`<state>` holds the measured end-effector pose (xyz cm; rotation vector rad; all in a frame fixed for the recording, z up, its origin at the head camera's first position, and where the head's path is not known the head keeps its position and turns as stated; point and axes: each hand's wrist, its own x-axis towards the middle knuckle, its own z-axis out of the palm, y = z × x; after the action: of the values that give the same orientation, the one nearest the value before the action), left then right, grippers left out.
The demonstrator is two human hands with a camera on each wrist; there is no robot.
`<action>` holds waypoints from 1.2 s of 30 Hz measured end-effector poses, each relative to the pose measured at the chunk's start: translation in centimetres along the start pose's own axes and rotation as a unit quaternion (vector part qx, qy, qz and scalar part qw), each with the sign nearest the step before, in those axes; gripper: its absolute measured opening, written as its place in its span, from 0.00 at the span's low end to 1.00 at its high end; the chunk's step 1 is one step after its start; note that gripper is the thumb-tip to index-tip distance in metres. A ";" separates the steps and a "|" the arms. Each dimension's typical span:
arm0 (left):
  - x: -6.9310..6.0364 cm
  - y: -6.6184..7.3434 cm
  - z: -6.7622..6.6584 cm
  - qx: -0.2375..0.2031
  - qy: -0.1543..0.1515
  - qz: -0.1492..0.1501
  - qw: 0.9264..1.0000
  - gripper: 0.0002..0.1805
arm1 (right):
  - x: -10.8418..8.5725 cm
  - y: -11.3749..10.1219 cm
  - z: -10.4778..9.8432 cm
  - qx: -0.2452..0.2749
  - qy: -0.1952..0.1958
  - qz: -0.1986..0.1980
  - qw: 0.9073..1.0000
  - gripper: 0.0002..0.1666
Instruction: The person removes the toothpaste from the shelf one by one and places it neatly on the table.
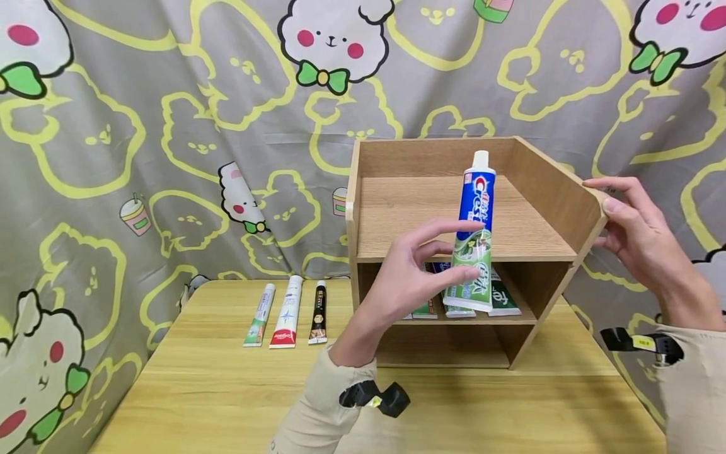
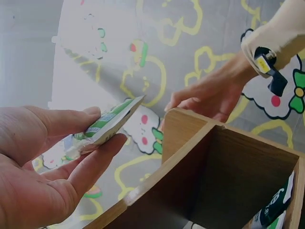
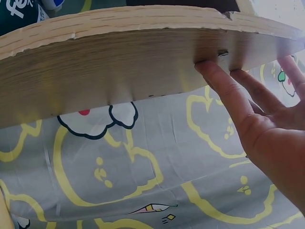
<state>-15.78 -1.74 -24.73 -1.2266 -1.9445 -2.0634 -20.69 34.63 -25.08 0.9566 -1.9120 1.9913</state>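
Note:
In the head view my left hand [image 1: 416,265] pinches a blue, white and green Crest toothpaste tube [image 1: 476,239], cap up, in front of a wooden shelf unit [image 1: 437,195]. The left wrist view shows the tube [image 2: 109,124] edge-on between thumb and fingers. My right hand [image 1: 641,233] rests at the front upper edge of the unit's right side panel. Its fingertips [image 3: 207,67] touch the panel's outer face in the right wrist view. Several other tubes, among them a dark green one [image 1: 501,297], lie in the middle compartment, partly hidden by the left hand and its tube.
Left of the unit, a white-and-green tube [image 1: 259,315], a red-and-white Colgate tube [image 1: 287,315] and a black tube [image 1: 319,313] lie in a row on the wooden table [image 1: 198,391]. A patterned curtain [image 1: 227,94] hangs behind.

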 end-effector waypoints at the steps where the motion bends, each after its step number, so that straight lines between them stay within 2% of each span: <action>1: -0.3 0.0 -0.1 0.007 0.004 0.005 1.000 0.27 | 0.0 0.0 0.0 -0.004 0.003 0.002 1.000 0.25; 6: -2.1 0.4 -0.7 0.026 0.022 0.009 0.999 0.26 | 0.0 -0.1 -0.2 -0.004 0.007 0.006 1.000 0.25; 17: -5.2 0.8 -2.4 0.010 0.052 -0.012 0.999 0.26 | 0.0 0.0 -0.4 0.024 0.003 -0.007 1.000 0.25; 22: -6.5 0.8 -3.4 0.005 0.064 -0.002 0.998 0.26 | 0.0 0.2 -0.5 0.049 0.000 -0.015 0.999 0.25; 30: -8.6 0.7 -6.1 0.000 0.079 -0.010 0.997 0.26 | 0.5 0.3 -0.2 0.065 -0.003 -0.027 0.998 0.26; 36: -10.1 0.9 -7.8 0.029 0.093 -0.021 0.995 0.26 | 0.5 0.4 -0.2 0.069 0.006 -0.027 0.997 0.25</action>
<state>-12.27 -13.37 -28.85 -0.9536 -1.9457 -2.0409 -21.34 34.60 -25.06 1.0173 -1.7423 2.1158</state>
